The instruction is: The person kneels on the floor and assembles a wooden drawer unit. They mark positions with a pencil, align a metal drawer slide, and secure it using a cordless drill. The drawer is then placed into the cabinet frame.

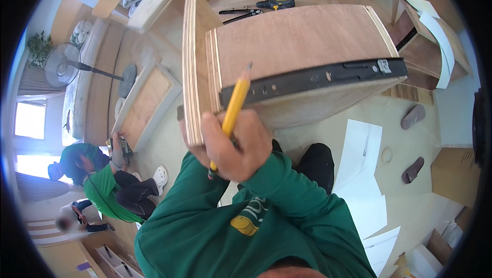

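A plywood drawer (302, 37) is held up in front of me, its thick front panel (192, 68) standing on the left. Along its lower side runs a black metal drawer slide (307, 79) with a small grey clip at the right end. My right hand (248, 142) is closed around a yellow pencil (236, 105), its tip pointing up over the drawer's side. That hand is beside the panel's near end. My left hand (199, 152) grips the panel's near end from the other side, most of its fingers hidden by the panel and my right hand.
Beyond the drawer a drill (277, 4) lies on the floor. Paper sheets (359, 160) and two slippers (413, 117) are at the right, near a cardboard box (455, 173). A person in green (102, 188) crouches at the left by a wooden frame (146, 106); a fan (64, 65) stands farther back.
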Demonstrator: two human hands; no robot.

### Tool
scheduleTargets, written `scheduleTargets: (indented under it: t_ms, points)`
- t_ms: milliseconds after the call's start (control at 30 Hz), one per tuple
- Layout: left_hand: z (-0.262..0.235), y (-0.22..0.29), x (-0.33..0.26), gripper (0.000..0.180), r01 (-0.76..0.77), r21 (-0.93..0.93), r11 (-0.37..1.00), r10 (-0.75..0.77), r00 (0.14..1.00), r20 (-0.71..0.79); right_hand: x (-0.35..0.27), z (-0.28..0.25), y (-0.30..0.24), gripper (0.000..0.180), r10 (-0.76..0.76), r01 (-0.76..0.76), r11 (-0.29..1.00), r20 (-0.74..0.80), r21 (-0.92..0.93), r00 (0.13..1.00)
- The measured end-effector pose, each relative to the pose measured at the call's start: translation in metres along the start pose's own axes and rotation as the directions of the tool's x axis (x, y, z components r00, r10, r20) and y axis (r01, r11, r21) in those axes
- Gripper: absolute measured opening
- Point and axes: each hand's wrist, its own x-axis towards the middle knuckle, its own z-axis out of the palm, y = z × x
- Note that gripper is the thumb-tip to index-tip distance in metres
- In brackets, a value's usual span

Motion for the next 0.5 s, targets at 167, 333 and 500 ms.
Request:
scheduleTargets:
  t_ms: [167,333,500]
  points:
    - [0.083,0.103,0.04,0.057,-0.052,-0.226,0.973,0.106,0.967,0.233,0.011,0.005,0.003,0.035,0.041,-0.043,0.999,-0.09,-0.03,0.995]
    - [0.174,0.227,0.054,0.055,0.038,-0.315,0.948,0.156,0.81,0.565,0.008,0.004,-0.005,0.039,0.09,-0.09,0.996,-0.172,0.006,0.981]
    - [0.254,0.303,0.027,0.054,-0.056,0.145,0.988,-0.098,0.5,0.86,0.005,-0.013,0.0,0.047,0.09,-0.103,0.992,-0.165,-0.069,0.982]
